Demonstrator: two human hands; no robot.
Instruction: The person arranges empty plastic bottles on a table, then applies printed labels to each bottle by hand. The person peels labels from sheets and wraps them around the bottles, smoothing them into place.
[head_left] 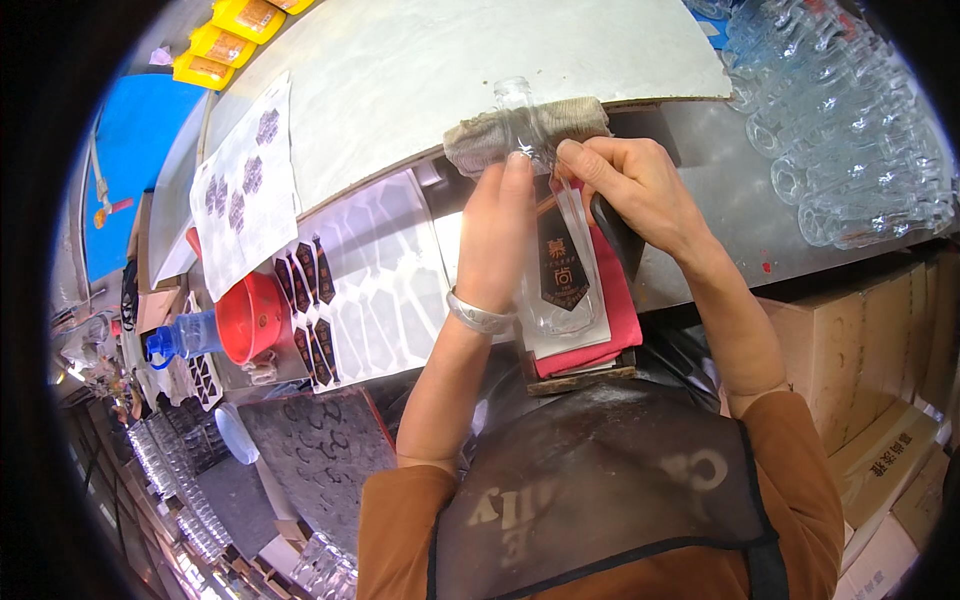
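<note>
Both hands work on one clear glass bottle [560, 255] lying flat with its neck pointing to twelve o'clock. Left hand [497, 235] lies along the bottle's nine o'clock side, its grip closed against the glass with the fingertips up by the shoulder. Right hand [640, 190] comes in from three o'clock, its grip pinched together on the bottle's shoulder, thumb and forefinger pressing near the neck. The bottle rests on a red cloth [620, 320] over a small block, and its neck lies against a rolled beige towel [525, 132] at the edge of a pale board [420, 80] on the tabletop.

A dark pointed label [564, 270] already sits on the bottle's body, so I judge the sticking largely done on this one; the fingers seem to be pressing at the upper part. At nine o'clock lie backing sheets [345, 290], mostly stripped, with a few dark labels left. At two o'clock a heap of clear bottles [850, 130] waits; whether they carry labels I cannot tell. A red funnel [250, 318] sits at eight o'clock
</note>
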